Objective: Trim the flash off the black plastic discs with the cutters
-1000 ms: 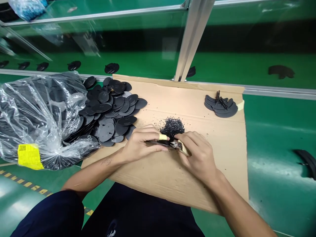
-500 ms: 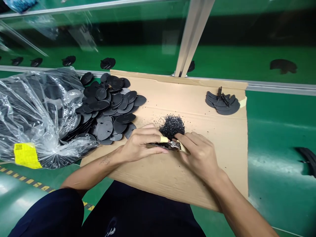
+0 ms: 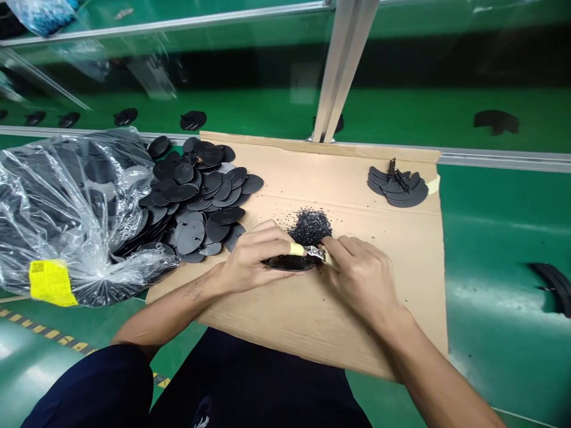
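Note:
My left hand (image 3: 256, 258) is closed on a flat black plastic disc (image 3: 288, 263), held edge-on just above the cardboard sheet (image 3: 383, 238). One fingertip of that hand wears yellow tape. My right hand (image 3: 361, 273) grips small metal cutters (image 3: 317, 254) whose tip touches the disc's edge. A little heap of black plastic trimmings (image 3: 310, 224) lies right behind both hands. To the left sits a loose pile of black discs (image 3: 200, 190), spilling from a clear plastic bag (image 3: 66, 208).
A small stack of discs with a black sprue on top (image 3: 398, 187) rests at the cardboard's far right corner. Beyond an aluminium rail (image 3: 491, 159) a green conveyor belt (image 3: 267, 113) carries separate black discs. An aluminium post (image 3: 341, 65) rises behind the cardboard.
The disc in my left hand has turned so more of its dark face shows. The cutters' tip has shifted slightly along its edge. Both hands stay in the same place.

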A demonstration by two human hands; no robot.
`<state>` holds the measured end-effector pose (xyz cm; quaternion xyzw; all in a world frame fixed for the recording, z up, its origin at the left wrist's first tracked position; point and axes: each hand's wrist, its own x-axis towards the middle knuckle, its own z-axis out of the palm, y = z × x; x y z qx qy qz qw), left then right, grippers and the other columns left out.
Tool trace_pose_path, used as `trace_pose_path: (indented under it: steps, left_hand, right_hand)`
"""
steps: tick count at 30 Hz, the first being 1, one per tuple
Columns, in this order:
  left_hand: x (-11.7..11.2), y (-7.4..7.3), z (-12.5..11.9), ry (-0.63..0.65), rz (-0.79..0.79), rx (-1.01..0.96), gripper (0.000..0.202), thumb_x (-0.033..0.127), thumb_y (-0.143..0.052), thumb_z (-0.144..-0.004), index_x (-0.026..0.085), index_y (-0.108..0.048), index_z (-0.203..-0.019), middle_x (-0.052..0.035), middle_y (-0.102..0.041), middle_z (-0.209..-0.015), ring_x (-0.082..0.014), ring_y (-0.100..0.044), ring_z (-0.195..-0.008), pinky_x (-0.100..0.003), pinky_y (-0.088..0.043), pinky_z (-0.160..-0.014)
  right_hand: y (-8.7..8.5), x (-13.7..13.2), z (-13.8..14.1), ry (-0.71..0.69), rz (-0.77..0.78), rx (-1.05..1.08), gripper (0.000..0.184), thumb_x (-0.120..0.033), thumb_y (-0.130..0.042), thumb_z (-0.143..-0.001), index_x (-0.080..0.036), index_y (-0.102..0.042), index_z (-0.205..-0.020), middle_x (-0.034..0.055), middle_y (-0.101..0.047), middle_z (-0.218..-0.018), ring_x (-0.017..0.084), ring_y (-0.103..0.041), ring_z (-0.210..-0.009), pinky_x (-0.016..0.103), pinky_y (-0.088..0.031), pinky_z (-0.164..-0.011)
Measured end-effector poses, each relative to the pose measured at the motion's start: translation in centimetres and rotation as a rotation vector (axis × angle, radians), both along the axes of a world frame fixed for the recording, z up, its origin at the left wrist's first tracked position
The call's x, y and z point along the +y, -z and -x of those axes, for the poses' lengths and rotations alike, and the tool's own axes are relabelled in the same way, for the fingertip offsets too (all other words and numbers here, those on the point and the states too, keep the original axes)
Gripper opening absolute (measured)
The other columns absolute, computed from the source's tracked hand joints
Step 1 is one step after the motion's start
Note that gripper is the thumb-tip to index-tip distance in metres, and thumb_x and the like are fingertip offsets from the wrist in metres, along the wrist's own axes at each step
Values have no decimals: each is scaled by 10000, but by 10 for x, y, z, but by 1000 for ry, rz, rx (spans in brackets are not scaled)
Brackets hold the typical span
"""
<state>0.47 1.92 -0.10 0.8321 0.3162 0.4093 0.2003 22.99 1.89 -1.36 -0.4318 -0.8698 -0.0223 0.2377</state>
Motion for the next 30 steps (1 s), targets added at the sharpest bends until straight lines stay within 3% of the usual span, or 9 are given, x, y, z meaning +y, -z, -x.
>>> trace_pose_path:
  steps: [5,9,12,15,19,21,25,27,30]
  left_hand:
    - [1,5,-2,-104,-173,212,120,270,-634,-982,170,-687,-942,-62,-747,-883,-149,-637,-759,-283,-505,-685]
    - [1,7,0,-114,-225,107,148,300,-682,-959,155,-676,-986,-53,-754,-857,-138,-706,-778,-244,-567,-700]
    - [1,9,2,-67,-206,-11,116,245,-702,-944,142,-654,-971,-60,-767,-876,-134,-746,-824,-214,-615,-756]
    - [1,13,4,-57,-200,28,31,158,-646,-964,147,-646,-993,-75,-779,-976,-144,-757,-917,-230,-633,-827]
    - [2,15,7,-119,-228,292,212,58,-564,-966,167,-675,-1108,-79,-773,-1030,-174,-734,-962,-314,-622,-859]
    - [2,14,7,-120,-205,304,240,38,-560,-955,167,-689,-1111,-85,-771,-1015,-184,-723,-951,-326,-614,-837]
    - [3,14,7,-74,-37,101,228,55,-573,-949,154,-710,-1102,-94,-772,-988,-176,-726,-926,-301,-610,-797]
    - [2,15,7,-64,44,-8,213,75,-620,-933,155,-720,-1102,-88,-775,-974,-158,-735,-886,-267,-604,-768]
    - [1,13,8,-46,161,-98,192,98,-685,-904,147,-738,-1083,-85,-778,-947,-142,-742,-839,-228,-587,-731]
  right_hand:
    - [-2,0,2,-23,45,-20,243,-51,-510,-852,-141,-687,-993,72,-660,-752,212,-542,-707,335,-354,-651]
    - [-1,1,0,-75,178,176,282,-136,-534,-911,-151,-655,-1166,83,-693,-876,224,-588,-762,338,-425,-685]
    - [-3,0,0,-188,292,411,210,-151,-545,-948,-172,-642,-1133,63,-691,-890,190,-607,-757,310,-462,-679]
    - [-6,-2,2,-229,160,402,152,-85,-541,-942,-170,-651,-1005,38,-654,-770,165,-551,-682,301,-405,-631]
    - [-8,-4,3,-243,-44,266,195,-36,-543,-926,-180,-664,-978,25,-646,-716,155,-493,-641,319,-327,-602]
    - [-12,-5,3,-313,65,353,183,-59,-548,-934,-179,-667,-1005,27,-650,-732,152,-512,-646,314,-361,-604]
    - [-19,-3,-2,-344,409,678,129,-150,-653,-919,-203,-673,-1035,26,-676,-798,150,-596,-672,303,-463,-604]
    - [-21,0,-6,-270,446,707,150,-143,-649,-910,-214,-682,-1038,32,-693,-838,157,-625,-696,303,-481,-605]
    - [-17,4,-10,-190,357,575,231,-101,-577,-897,-209,-686,-1070,47,-695,-866,176,-631,-733,322,-487,-641]
